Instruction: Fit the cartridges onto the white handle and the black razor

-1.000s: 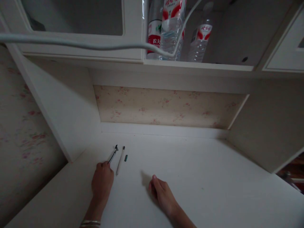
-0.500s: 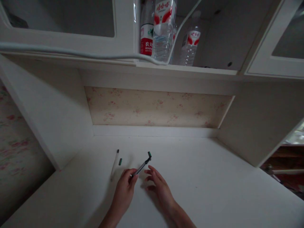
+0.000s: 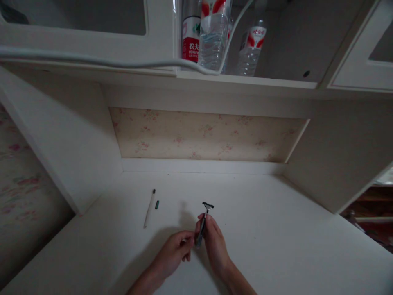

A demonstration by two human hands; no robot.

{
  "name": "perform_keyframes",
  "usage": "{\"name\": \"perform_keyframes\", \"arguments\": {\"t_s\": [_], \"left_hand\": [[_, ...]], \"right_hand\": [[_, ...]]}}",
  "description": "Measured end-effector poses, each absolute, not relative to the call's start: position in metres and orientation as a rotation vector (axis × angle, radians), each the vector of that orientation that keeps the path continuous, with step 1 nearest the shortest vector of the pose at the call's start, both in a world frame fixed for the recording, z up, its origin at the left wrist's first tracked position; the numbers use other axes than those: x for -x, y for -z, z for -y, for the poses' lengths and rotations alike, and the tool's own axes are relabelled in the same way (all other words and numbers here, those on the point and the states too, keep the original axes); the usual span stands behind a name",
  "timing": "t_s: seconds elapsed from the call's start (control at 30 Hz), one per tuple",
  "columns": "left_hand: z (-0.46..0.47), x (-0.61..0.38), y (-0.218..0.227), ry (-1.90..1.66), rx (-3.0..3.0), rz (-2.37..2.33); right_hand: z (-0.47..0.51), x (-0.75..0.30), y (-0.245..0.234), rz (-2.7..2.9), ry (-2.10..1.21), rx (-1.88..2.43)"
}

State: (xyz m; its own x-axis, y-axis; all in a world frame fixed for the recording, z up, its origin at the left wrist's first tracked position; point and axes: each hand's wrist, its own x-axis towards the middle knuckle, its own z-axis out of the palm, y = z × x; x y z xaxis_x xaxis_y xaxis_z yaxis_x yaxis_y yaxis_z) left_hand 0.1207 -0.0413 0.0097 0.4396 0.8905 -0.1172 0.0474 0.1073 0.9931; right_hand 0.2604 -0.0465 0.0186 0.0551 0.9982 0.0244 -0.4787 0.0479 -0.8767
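Note:
A small razor (image 3: 204, 219) with a dark head and metal handle stands nearly upright above the white desk (image 3: 270, 237). My right hand (image 3: 215, 243) is closed around its handle. My left hand (image 3: 174, 255) pinches the lower end of the handle, fingers curled. To the left on the desk lie a white pen-like stick (image 3: 149, 208) and a tiny dark green piece (image 3: 156, 205), apart from both hands.
White cabinet walls box the desk in on the left and right, with a floral back panel (image 3: 202, 135). On the shelf above stand water bottles (image 3: 211, 37), and a grey cable (image 3: 92, 61) runs across its front edge.
My left hand carried the razor from beside the white stick to the right. My right hand has taken hold of its handle, and the razor now stands more upright.

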Motion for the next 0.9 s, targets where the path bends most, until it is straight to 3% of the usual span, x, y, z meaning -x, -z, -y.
{"name": "perform_keyframes", "arguments": {"t_s": [0.4,0.9], "left_hand": [[0.04,-0.112,-0.025,-1.031,-0.841,-0.681],[0.042,-0.107,-0.019,-0.988,-0.782,-0.504]], "right_hand": [[0.062,-0.247,-0.025,0.621,-1.802,0.763],[0.073,-0.233,-0.024,0.808,-1.783,0.796]]}}
